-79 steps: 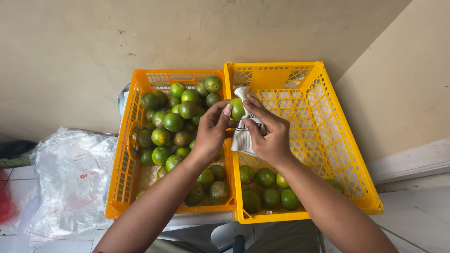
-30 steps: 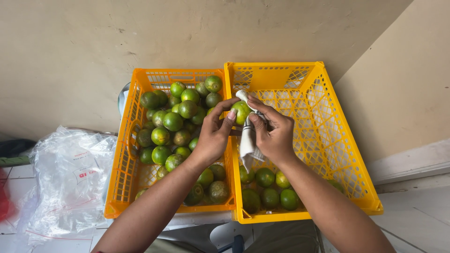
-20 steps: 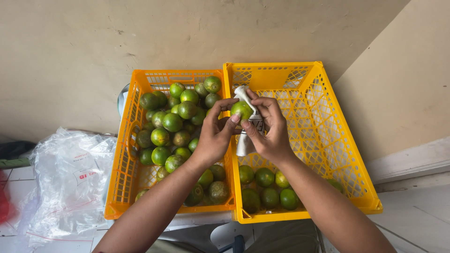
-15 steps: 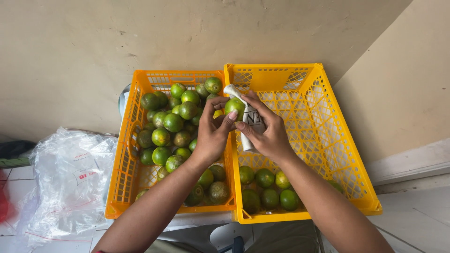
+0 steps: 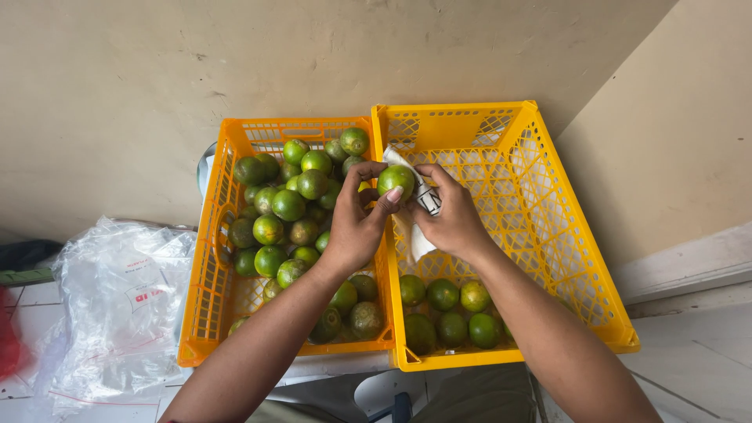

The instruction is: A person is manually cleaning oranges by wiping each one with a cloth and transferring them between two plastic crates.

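Left hand [image 5: 356, 223] pinches a green lime [image 5: 396, 180] between thumb and fingers, above the seam of the two crates. Right hand [image 5: 450, 219], at the lime's 3 o'clock, grips a white cloth [image 5: 419, 200], apparently pressed against the fruit. Orange crate [image 5: 205, 298] at 9 o'clock holds many limes; yellow crate [image 5: 580, 266] fewer.

Lime [image 5: 396, 179]: round, glossy green with yellowish tinge, whole. Held above seam between two crates, pinched in fingertips of left hand [image 5: 356, 227], thumb on its near side. Cloth [image 5: 421, 205]: white, crumpled, dark printed patch on it. Upper corner lies against lime's right side; rest bunched under right hand [image 5: 452, 219], tail hanging down below palm over right crate. Lime and cloth touching. Both raised clear of fruit lying in crates.
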